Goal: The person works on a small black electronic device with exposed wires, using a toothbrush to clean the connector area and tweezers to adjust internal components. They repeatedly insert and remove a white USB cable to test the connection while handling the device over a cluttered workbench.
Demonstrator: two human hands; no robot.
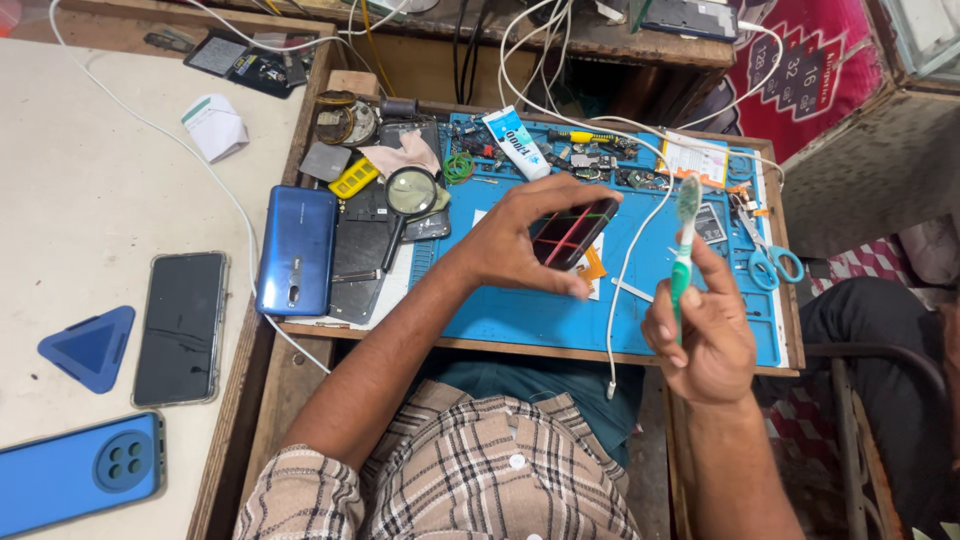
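We pinch the light, rigid, likely fragile phone (571, 232) by its edges in our left hand (510, 240), our right hand (700, 335) gripping a light toothbrush (683, 250) by its stiff handle.

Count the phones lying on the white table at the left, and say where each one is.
2: a black phone lies face up beside the blue triangular pick, and a blue phone lies camera side up at the bottom left corner, partly cut off by the frame.

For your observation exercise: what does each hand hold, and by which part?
The left hand grips a phone by its edges. The right hand holds a green toothbrush by the lower handle, bristles up.
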